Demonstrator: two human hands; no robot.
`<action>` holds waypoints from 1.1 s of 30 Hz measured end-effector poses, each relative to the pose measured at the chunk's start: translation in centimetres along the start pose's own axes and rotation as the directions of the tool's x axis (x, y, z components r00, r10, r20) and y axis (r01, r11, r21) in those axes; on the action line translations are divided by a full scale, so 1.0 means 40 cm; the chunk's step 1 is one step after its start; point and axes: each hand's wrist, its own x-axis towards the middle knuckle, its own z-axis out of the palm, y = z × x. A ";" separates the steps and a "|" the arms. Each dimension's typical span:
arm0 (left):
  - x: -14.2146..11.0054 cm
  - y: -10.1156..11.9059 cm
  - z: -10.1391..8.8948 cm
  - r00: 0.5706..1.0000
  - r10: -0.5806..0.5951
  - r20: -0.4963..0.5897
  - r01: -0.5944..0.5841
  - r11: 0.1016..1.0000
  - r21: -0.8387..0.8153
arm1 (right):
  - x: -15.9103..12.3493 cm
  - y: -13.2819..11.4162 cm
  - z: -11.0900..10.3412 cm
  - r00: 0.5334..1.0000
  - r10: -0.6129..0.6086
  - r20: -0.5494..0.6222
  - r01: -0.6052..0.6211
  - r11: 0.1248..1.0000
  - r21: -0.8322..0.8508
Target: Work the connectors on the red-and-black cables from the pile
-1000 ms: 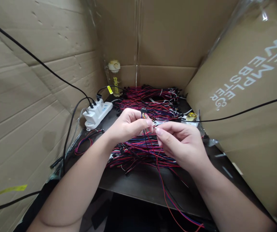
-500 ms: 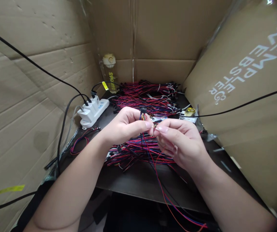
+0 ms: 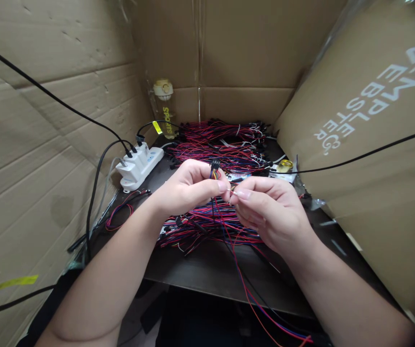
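Between thumb and fingers my left hand (image 3: 193, 190) grips a wire harness, whose black connector (image 3: 215, 166) sticks up above the index finger. Yellow, red and dark wires run from the connector into that grip. My right hand (image 3: 270, 207) is closed in a pinch on a thin wire end (image 3: 233, 191) close to the left fingertips; its exact tip is too small to make out. Loose red, blue, black and orange wires (image 3: 241, 274) hang below the hands and over the table's front edge. Under the hands lies a pile of wire harnesses (image 3: 200, 231).
More bundled harnesses (image 3: 221, 152) lie at the back. A white power strip (image 3: 140, 166) with plugged-in cables stands left, near a bottle (image 3: 164, 108). A yellow tape roll (image 3: 285, 166) sits right. Cardboard walls (image 3: 243, 48) enclose the dark table (image 3: 193, 270). A black cable (image 3: 359, 156) crosses at right.
Both hands stay almost in place, still close together. Only slight shifts of the fingertips and hanging wires show; the camera view has moved a little.
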 end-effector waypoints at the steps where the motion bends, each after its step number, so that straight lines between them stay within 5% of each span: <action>1: 0.001 0.001 0.001 1.000 0.002 -0.004 -0.002 1.000 -0.002 | 0.001 -0.001 0.000 1.000 0.000 0.001 0.000 1.000 0.003; 25: 0.011 0.007 0.020 0.988 0.149 -0.050 -0.154 0.981 -0.119 | -0.001 0.002 -0.002 1.000 0.022 0.010 -0.021 1.000 -0.006; 33: 0.002 0.016 0.019 0.994 0.087 -0.059 -0.090 0.995 -0.046 | -0.004 0.002 0.002 0.999 0.034 0.029 -0.034 0.999 -0.010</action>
